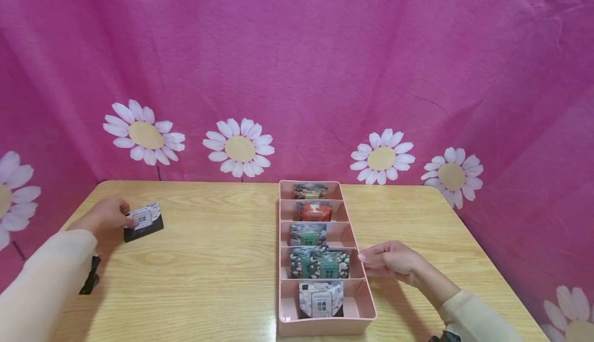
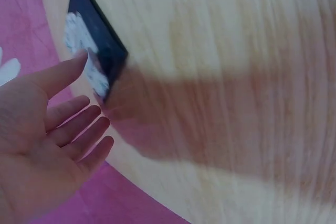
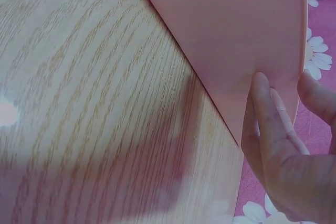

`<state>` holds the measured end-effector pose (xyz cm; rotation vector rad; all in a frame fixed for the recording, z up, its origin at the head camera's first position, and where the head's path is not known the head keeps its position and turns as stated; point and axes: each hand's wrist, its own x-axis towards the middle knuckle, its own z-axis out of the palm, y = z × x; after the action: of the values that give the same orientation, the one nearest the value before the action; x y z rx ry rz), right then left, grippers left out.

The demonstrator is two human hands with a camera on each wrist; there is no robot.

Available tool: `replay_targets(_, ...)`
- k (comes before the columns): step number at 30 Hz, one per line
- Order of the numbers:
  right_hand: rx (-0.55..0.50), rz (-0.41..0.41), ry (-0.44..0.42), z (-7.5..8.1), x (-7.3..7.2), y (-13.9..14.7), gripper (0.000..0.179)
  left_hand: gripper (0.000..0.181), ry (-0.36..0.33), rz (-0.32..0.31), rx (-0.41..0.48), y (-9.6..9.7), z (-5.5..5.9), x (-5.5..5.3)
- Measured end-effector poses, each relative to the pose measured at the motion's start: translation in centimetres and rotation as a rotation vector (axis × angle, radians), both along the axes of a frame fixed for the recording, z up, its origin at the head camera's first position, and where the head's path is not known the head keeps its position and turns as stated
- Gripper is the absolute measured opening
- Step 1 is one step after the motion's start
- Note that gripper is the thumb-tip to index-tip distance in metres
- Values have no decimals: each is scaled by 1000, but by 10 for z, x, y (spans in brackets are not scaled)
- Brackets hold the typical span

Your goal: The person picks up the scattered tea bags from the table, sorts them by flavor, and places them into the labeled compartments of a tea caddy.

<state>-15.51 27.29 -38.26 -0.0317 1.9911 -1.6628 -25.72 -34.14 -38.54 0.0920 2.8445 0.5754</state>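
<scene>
In the head view my left hand (image 1: pixel 108 214) is at a small tea packet (image 1: pixel 143 219), white floral with a dark lower part, low over the left of the table. In the left wrist view the thumb tip overlaps the packet (image 2: pixel 86 38), while the other fingers, loosely bent, spread below its end. My right hand (image 1: pixel 392 260) is beside a pink divided tray (image 1: pixel 325 326). Its fairly straight fingers (image 3: pixel 265 111) touch the tray's outer wall (image 3: pixel 226 30), thumb by the rim. A similar white packet (image 1: pixel 321 300) stands in the tray's nearest compartment.
Farther compartments hold dark green floral packets (image 1: pixel 330 265), a lighter packet with a green label (image 1: pixel 308 234), a red packet (image 1: pixel 315 212) and a brownish one (image 1: pixel 311 192). The wooden table (image 1: pixel 209 259) ends against a pink daisy-print cloth (image 1: pixel 287 74).
</scene>
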Motion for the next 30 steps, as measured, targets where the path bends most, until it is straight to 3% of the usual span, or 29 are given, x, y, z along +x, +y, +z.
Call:
replay_targets(5,-1,2,-4,2,0,-2,28,58,-37,42,24,-5,-3,3)
replay_targets(11,-10,1,-2,3,-2,-2,23,53,23,18,-12,4,-2,1)
replay_targets(16,-19,11,1,3,-2,0,19,51,69,-21,-62,21,-2,-1)
replay_targets(22,-27,19,-1,3,-1,-1,17,50,65,-40,-79,45,1,1)
replay_targets(30,-14,11,-8,0,-1,0,23,50,92,-57,-48,65,-5,-1)
